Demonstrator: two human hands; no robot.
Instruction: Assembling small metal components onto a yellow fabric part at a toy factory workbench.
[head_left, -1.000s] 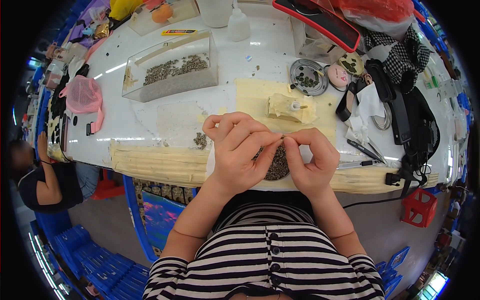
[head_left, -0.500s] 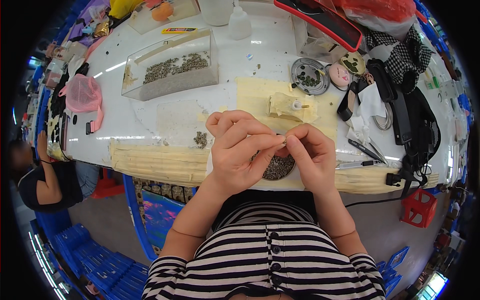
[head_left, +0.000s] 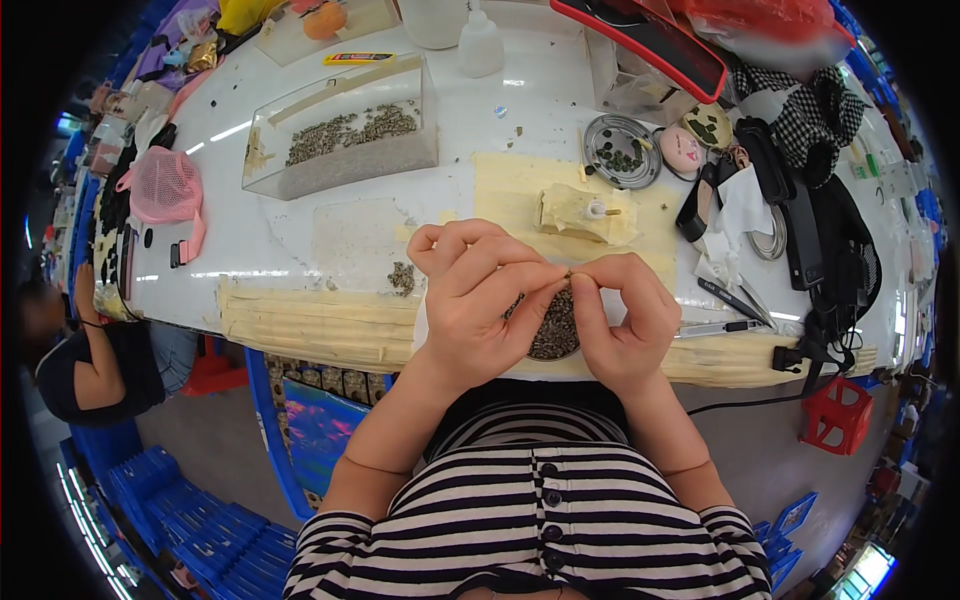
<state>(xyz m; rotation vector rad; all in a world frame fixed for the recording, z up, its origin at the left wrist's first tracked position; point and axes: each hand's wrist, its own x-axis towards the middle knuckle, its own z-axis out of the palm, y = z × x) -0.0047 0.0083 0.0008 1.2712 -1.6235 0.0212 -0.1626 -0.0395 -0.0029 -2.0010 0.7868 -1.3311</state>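
Seen from above, a person's left hand (head_left: 475,305) and right hand (head_left: 632,318) meet, each thumb and forefinger pinched narrow on a tiny dark piece (head_left: 569,274) too small to identify. It sits between the fingertips, above small grey-brown pieces (head_left: 553,330) in a round dish (head_left: 556,359). The step in hand looks like close fingertip work; the next move seems to call for a light, steady grip. The white table (head_left: 270,235) holds a clear box (head_left: 345,180) of similar bits, a tape-covered block (head_left: 570,214), a round metal tray (head_left: 651,166) and a red-edged phone (head_left: 640,42). Beyond it are a seated person (head_left: 110,370) at left, blue crates (head_left: 205,525) and, at right, a red stool (head_left: 840,410)
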